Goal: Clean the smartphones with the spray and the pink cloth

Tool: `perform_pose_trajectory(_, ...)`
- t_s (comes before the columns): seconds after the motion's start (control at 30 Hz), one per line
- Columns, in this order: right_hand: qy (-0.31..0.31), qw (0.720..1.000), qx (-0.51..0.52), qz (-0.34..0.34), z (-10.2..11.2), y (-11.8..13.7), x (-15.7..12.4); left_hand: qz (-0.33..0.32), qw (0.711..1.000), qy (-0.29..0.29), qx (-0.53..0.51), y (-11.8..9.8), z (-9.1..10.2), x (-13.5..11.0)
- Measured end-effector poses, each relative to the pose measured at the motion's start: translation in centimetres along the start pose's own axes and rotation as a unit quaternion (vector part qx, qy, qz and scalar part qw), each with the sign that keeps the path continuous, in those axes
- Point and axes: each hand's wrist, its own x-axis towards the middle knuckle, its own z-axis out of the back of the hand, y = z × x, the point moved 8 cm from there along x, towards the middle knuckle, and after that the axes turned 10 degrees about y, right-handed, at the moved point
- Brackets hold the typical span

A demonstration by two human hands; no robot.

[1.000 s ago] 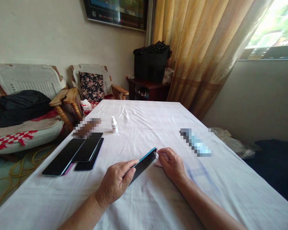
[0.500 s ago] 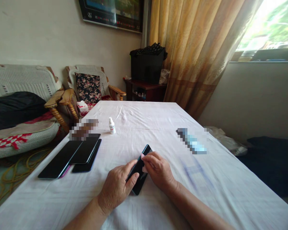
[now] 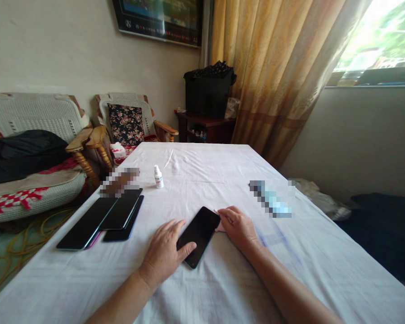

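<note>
A black-screened smartphone (image 3: 199, 236) lies face up and slanted on the white tablecloth in front of me. My left hand (image 3: 165, 245) holds it by the lower left edge, the thumb over the screen and the fingers along the side. By the phone's upper right corner, my right hand (image 3: 238, 227) is closed on a small pink cloth (image 3: 220, 226), pinched between thumb and fingertips. Most of the cloth is hidden by the fingers. Beyond the phone, a small white spray bottle (image 3: 158, 177) stands upright.
Several dark phones (image 3: 87, 222) lie overlapping on the table's left side. A pixelated brown item (image 3: 119, 182) is behind them, and a pixelated bluish item (image 3: 272, 198) lies to the right. Armchairs (image 3: 121, 117) stand past the left edge; a curtain (image 3: 266, 76) hangs behind.
The phone has gone from tilted up to flat, its screen now facing up. My right hand has shifted right with the pink cloth, off the screen to the corner.
</note>
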Motion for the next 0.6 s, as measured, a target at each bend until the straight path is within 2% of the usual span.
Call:
perform_pose_trajectory(0.17,0.062,0.993,-0.090,0.035,-0.4,1.4,-0.5,0.028,0.997,0.040,0.052,-1.6,-0.6,-1.3)
perform_pose_trajectory(0.27,0.089,0.985,-0.141,0.050,-0.5,2.4,-0.8,0.031,0.997,0.041,0.064,-2.1,-0.3,-1.2)
perform_pose_trajectory(0.5,0.116,0.970,-0.169,0.132,-1.4,6.4,-1.9,0.033,0.999,0.025,0.023,-0.2,0.5,-0.3)
perform_pose_trajectory(0.6,0.117,0.969,-0.179,0.125,-1.6,6.4,-1.8,0.044,0.998,0.035,0.010,0.6,0.5,-0.2)
